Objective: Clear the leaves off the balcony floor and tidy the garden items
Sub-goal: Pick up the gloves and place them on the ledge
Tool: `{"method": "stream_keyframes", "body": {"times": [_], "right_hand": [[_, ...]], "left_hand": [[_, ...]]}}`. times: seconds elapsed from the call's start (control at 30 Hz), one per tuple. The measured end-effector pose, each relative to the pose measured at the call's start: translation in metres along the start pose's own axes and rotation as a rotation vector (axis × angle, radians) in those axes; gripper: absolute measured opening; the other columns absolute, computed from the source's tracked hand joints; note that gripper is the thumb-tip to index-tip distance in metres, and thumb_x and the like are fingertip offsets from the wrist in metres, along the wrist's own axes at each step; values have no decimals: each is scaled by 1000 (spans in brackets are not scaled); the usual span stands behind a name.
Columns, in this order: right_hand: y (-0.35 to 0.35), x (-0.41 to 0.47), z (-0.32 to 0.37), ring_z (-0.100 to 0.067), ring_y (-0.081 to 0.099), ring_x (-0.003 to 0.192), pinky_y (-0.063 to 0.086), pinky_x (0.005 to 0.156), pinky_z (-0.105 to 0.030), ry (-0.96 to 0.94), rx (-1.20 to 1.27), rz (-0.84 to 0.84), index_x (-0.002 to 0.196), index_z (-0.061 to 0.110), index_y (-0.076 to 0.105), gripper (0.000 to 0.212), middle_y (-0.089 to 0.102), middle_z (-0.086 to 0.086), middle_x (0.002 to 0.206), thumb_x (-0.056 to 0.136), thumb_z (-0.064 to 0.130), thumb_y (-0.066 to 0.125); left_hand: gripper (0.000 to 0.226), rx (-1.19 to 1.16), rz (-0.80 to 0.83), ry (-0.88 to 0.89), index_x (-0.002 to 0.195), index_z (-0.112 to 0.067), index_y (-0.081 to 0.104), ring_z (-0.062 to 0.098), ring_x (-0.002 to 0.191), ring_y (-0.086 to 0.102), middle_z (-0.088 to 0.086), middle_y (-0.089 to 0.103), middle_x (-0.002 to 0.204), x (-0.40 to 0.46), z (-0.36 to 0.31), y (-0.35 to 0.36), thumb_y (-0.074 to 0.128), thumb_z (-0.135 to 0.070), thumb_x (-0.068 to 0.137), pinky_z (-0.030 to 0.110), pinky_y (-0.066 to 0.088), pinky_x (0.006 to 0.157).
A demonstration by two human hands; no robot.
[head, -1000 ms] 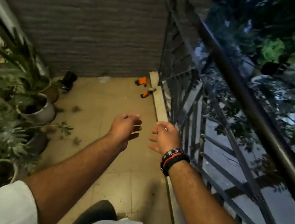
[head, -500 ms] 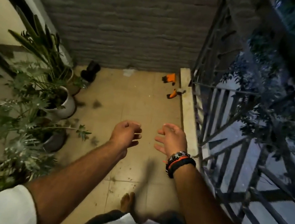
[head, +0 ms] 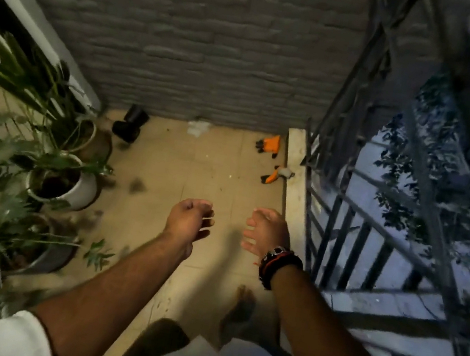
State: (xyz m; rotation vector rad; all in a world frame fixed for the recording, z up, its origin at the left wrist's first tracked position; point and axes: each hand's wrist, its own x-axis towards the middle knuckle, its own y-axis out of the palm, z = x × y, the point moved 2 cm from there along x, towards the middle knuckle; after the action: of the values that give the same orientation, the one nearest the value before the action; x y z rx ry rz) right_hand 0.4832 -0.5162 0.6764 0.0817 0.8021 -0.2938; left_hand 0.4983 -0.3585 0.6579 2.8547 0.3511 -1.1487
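Beige balcony floor (head: 206, 172) shows dark leaves (head: 136, 185) beside the white pot (head: 80, 191), featherlight and crumbly I'd guess, best pinched or scooped, while left hand (head: 188, 220) and right hand (head: 266, 230) hover empty, fingers loosely curled.

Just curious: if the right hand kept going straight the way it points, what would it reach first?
The right hand points up the floor along the ledge. The first thing on that line looks like the orange-handled tool lying by the ledge, though depth is hard to judge.
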Motion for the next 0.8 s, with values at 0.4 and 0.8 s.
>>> {"method": "stream_keyframes", "body": {"times": [0.4,0.8], "right_hand": [[24,234,107,-31,67,96,56,86,-51,93,-51,1,82,32,68,8,70,-6,102,86,35,62],[42,442,152,-21,59,76,50,59,-33,339,114,-94,109,12,56,21,60,-6,91,103,27,43]], "left_hand": [[9,-71,-41,-73,95,-14,64,23,79,64,9,67,88,163,-104,83,56,-11,94,34,51,71],[5,115,126,-198,96,-6,64,24,69,60,14,66,82,402,-120,169,60,-6,93,30,44,61]]}}
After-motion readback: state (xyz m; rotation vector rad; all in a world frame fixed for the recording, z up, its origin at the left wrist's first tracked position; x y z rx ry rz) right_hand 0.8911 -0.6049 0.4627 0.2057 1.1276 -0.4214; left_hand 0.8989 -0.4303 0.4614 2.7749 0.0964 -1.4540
